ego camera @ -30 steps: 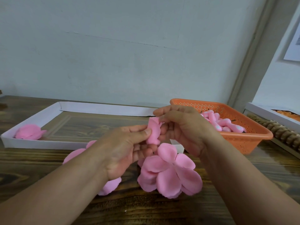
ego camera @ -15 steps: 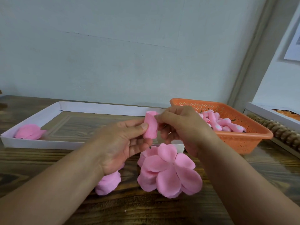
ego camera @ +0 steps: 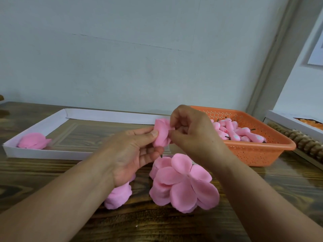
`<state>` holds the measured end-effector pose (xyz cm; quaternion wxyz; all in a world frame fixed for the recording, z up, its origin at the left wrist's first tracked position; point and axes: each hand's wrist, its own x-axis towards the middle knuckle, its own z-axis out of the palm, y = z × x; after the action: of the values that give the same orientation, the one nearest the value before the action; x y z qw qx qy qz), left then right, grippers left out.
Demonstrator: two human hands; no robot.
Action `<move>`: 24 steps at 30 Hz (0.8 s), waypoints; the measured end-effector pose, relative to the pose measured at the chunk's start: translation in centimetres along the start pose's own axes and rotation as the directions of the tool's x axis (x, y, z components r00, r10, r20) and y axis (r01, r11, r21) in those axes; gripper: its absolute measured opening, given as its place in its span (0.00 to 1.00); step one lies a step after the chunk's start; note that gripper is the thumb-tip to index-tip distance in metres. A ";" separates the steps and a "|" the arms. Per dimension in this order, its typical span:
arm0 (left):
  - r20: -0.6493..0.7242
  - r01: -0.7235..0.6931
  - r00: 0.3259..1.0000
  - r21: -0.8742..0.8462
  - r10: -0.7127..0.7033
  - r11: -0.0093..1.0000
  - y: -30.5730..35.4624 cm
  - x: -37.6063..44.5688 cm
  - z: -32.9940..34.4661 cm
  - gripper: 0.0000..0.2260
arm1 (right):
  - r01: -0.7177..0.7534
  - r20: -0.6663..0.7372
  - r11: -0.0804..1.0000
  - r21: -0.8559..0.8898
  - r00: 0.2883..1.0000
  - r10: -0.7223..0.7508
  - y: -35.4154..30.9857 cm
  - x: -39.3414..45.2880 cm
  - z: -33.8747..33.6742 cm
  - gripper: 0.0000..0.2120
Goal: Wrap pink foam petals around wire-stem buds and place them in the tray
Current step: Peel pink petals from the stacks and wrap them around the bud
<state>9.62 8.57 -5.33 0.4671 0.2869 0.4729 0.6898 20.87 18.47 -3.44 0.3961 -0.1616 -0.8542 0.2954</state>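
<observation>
1 wrapped flower (ego camera: 33, 140) lies in white tray (ego camera: 111, 116).

One head-worn wide-angle view looks forward and down, close over the dark wooden surface (ego camera: 52, 175), facing the pale wall (ego camera: 139, 58).

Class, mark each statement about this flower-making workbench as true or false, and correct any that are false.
1. Both hands hold one pink bud. True: the left hand and right hand pinch the bud.
2. The orange basket is empty. False: it holds pink buds on wire stems.
3. One pink flower lies in the white tray. True.
4. The loose pile of petals sits inside the tray. False: it lies on the wooden table, in front of the tray.
</observation>
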 end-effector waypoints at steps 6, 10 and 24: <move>0.004 0.013 1.000 -0.026 -0.013 1.000 0.0 0.2 -0.1 0.09 | -0.068 0.070 0.979 0.192 0.996 0.055 -0.1 0.0 -0.3 0.06; -0.005 -0.006 1.000 -0.006 0.006 1.000 -0.1 0.3 0.0 0.09 | -0.073 0.066 0.989 0.132 0.996 0.065 0.2 0.0 -0.3 0.07; 0.012 -0.023 1.000 0.008 0.023 1.000 -0.1 0.1 0.0 0.09 | -0.190 0.118 0.958 0.214 0.979 0.168 0.0 0.1 -0.5 0.04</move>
<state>9.68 8.68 -5.44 0.4610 0.2984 0.4694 0.6914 21.20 18.68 -3.16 0.3406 -0.1777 -0.8158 0.4323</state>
